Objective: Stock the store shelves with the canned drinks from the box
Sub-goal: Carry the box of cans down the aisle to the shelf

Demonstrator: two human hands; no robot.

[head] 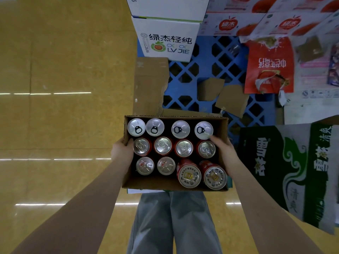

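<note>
An open cardboard box (145, 184) is held up in front of me, above my legs. Several canned drinks stand upright in it in three rows: silver tops with black tabs (155, 126) at the far side, red cans (183, 147) in the middle, two taller red cans (189, 176) at the near right. My left hand (121, 152) grips the box's left wall, thumb over the rim. My right hand (222, 149) grips the right wall, thumb inside beside a can. No store shelves are in view.
A blue plastic pallet (216, 63) lies ahead with torn cardboard pieces (232, 99) on it. White cartons (167, 41) are stacked at its far left, red-printed cartons (269, 68) to the right. A green beer carton (291, 167) stands close on my right. Tan floor (60, 107) spreads left.
</note>
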